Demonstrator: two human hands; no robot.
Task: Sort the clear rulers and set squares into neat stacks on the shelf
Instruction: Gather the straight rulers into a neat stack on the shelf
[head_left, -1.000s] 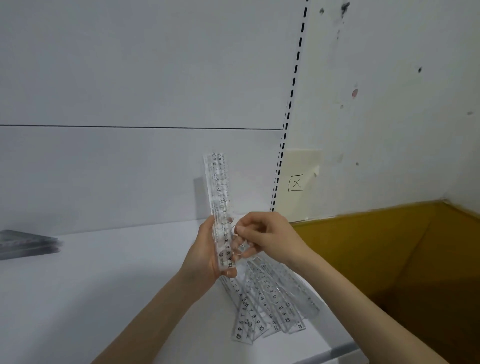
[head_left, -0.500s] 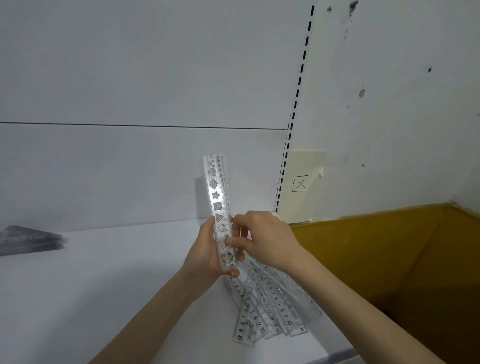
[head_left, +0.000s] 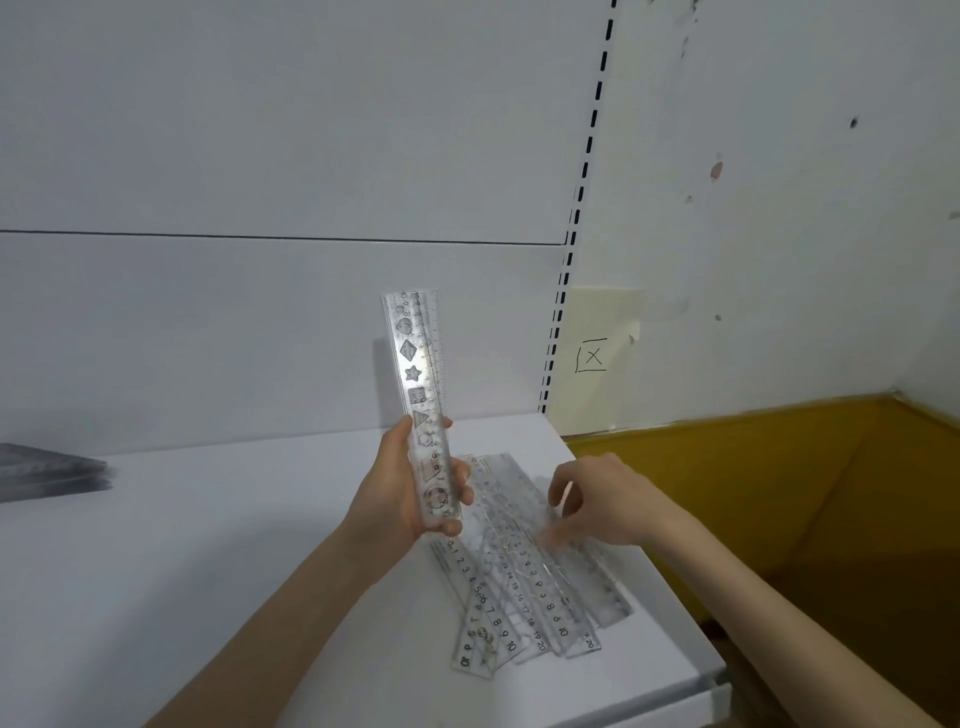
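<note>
The left hand (head_left: 410, 488) grips a few clear rulers (head_left: 418, 358) upright above the white shelf (head_left: 208, 519), fingers wrapped round their lower end, while the right hand (head_left: 608, 504) hovers with fingers loosely bent, holding nothing, over the fanned pile (head_left: 524, 582) of rulers near the shelf's right edge.

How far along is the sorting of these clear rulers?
Partway. A blurred stack lies at the far left of the shelf, apparently done. The left hand holds a bundle of rulers upright; the right hand reaches for the fanned loose rulers, which are not yet gathered.
</note>
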